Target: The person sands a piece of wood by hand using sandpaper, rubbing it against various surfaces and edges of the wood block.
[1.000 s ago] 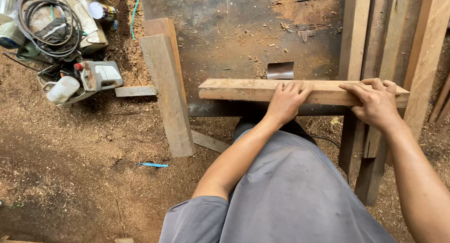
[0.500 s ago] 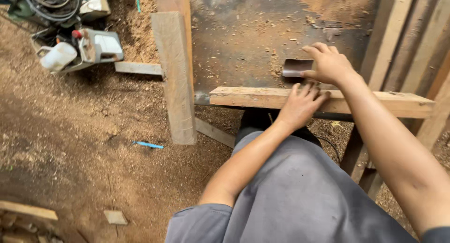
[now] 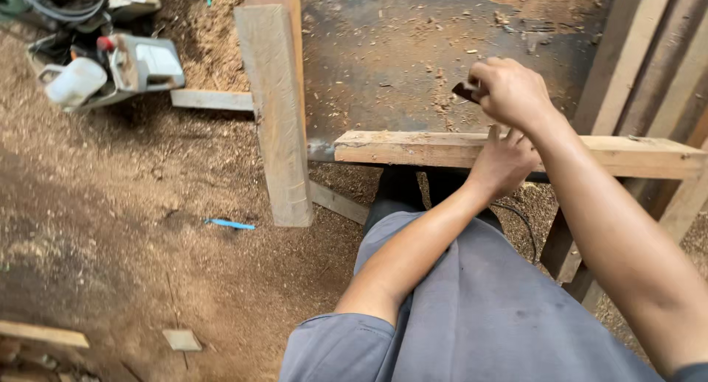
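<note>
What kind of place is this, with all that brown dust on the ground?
Probably a woodworking shop or sawmill yard. Sawdust covers the ground, wooden planks lie about, and the hands work at a long plank on a dusty workbench.

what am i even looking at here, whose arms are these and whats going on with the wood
This is one picture from a camera worn on a person's head, looking down at their own two bare hands. The left hand rests flat on a wooden plank that lies across the edge of a dark, dusty work surface. The right hand is raised above it, gripping a small dark flat piece; what it is cannot be told. A thicker board juts from the left corner. The sawdust-covered ground holds a power tool and a white jug.
</note>
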